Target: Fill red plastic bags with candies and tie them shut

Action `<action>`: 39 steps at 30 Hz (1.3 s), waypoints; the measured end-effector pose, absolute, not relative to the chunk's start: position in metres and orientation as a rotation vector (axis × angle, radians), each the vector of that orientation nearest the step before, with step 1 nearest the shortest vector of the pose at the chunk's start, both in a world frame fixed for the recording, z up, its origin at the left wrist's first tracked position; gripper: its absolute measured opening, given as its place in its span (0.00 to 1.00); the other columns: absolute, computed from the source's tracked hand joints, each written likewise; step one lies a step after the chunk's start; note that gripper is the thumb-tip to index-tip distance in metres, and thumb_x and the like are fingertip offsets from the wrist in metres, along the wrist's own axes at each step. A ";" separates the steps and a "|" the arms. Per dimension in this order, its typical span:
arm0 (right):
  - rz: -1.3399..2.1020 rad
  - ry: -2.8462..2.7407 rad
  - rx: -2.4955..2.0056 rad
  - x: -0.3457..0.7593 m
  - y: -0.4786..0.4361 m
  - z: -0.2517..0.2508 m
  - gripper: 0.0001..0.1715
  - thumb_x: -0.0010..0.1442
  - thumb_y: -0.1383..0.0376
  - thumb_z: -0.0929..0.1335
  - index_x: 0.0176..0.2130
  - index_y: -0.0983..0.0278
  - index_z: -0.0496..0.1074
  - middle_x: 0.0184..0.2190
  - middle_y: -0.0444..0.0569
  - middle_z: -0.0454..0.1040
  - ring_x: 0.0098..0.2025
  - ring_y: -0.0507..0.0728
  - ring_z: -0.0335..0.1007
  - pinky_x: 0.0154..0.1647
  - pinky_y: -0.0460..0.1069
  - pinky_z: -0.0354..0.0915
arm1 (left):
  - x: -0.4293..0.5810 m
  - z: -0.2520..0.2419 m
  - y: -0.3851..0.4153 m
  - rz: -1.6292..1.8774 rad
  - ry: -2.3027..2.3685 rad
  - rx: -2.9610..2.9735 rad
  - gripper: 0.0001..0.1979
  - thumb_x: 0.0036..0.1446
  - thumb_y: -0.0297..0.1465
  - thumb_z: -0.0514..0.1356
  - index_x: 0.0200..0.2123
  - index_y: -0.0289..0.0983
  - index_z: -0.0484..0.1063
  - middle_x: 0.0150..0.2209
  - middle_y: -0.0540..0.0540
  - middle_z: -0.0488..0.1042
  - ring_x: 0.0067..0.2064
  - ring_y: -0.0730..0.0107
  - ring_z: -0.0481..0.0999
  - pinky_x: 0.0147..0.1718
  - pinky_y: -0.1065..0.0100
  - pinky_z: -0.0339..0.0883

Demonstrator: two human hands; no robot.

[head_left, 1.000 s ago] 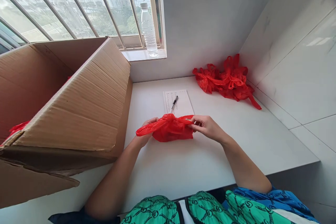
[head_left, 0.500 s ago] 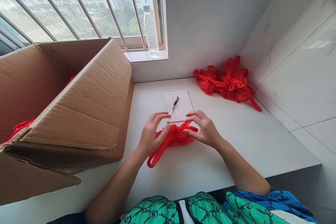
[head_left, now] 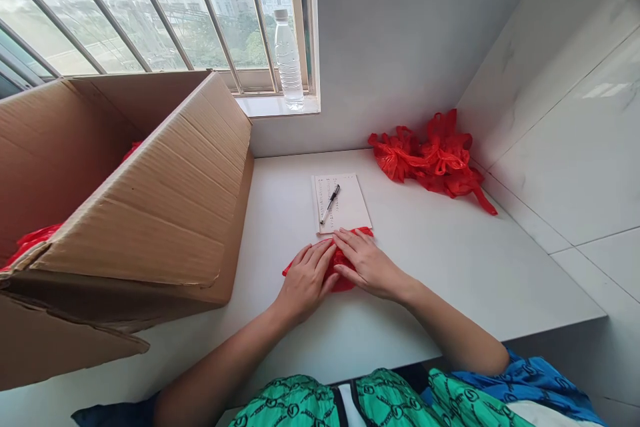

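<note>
A crumpled red plastic bag (head_left: pixel 343 278) lies on the white table (head_left: pixel 430 240) in front of me, mostly covered by my hands. My left hand (head_left: pixel 307 280) rests flat on its left part, fingers stretched out. From the right, my right hand (head_left: pixel 367 263) lies over the bag with its fingers extended, close beside the left fingertips. Just beyond the bag is a white notebook (head_left: pixel 350 200) with small printed marks, and a black-capped pen (head_left: pixel 330 204) lies across it.
On the left stands a large open cardboard box (head_left: pixel 160 200) with red plastic (head_left: pixel 35 240) inside. Tied red bags (head_left: pixel 435 153) sit in the back right corner by the wall. A clear water bottle (head_left: pixel 289 67) stands on the window sill.
Both hands have come down and closer together onto the red bag. The bag is pressed flatter, and its loop that stuck out toward me at the left no longer shows.
</note>
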State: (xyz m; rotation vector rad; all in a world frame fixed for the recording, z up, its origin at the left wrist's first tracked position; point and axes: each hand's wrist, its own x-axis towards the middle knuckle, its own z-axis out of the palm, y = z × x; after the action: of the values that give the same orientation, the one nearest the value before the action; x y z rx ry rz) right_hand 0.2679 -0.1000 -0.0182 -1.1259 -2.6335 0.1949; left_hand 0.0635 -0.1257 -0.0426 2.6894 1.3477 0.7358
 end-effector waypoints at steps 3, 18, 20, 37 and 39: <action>0.223 -2.662 -1.164 0.263 -0.103 -0.029 0.38 0.70 0.52 0.56 0.69 0.72 0.49 0.69 0.59 0.52 0.71 0.63 0.45 0.70 0.63 0.49 | 0.061 -0.058 -0.126 0.647 1.352 2.730 0.31 0.67 0.43 0.51 0.69 0.36 0.50 0.68 0.38 0.55 0.68 0.54 0.56 0.66 0.50 0.51; 0.235 -2.674 -1.246 0.260 -0.101 -0.044 0.38 0.71 0.52 0.55 0.70 0.69 0.46 0.71 0.57 0.48 0.72 0.61 0.41 0.71 0.62 0.48 | 0.057 -0.069 -0.122 0.664 1.346 2.684 0.35 0.66 0.48 0.51 0.70 0.39 0.48 0.69 0.38 0.53 0.70 0.53 0.51 0.67 0.50 0.50; 0.237 -2.675 -1.248 0.260 -0.102 -0.044 0.38 0.71 0.52 0.55 0.71 0.69 0.45 0.71 0.57 0.47 0.72 0.61 0.41 0.71 0.62 0.47 | 0.057 -0.070 -0.122 0.650 1.348 2.686 0.36 0.66 0.49 0.51 0.69 0.38 0.48 0.69 0.38 0.53 0.70 0.53 0.50 0.67 0.50 0.50; 0.234 -2.684 -1.264 0.258 -0.102 -0.045 0.38 0.70 0.53 0.55 0.70 0.69 0.46 0.71 0.57 0.48 0.72 0.62 0.42 0.71 0.62 0.47 | 0.059 -0.069 -0.121 0.650 1.352 2.629 0.35 0.65 0.50 0.51 0.69 0.39 0.50 0.69 0.39 0.54 0.70 0.53 0.52 0.67 0.50 0.50; 0.252 -2.684 -1.272 0.259 -0.103 -0.045 0.38 0.70 0.52 0.55 0.70 0.70 0.47 0.71 0.57 0.48 0.72 0.62 0.42 0.71 0.62 0.47 | 0.059 -0.067 -0.122 0.614 1.354 2.615 0.35 0.65 0.50 0.50 0.68 0.38 0.51 0.69 0.40 0.54 0.70 0.54 0.52 0.67 0.50 0.49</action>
State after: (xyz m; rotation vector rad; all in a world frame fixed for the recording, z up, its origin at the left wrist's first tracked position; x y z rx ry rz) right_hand 0.2592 -0.1028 -0.0450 -1.2722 -2.6845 0.2520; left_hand 0.0590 -0.1222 -0.0666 2.6151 1.3542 0.6138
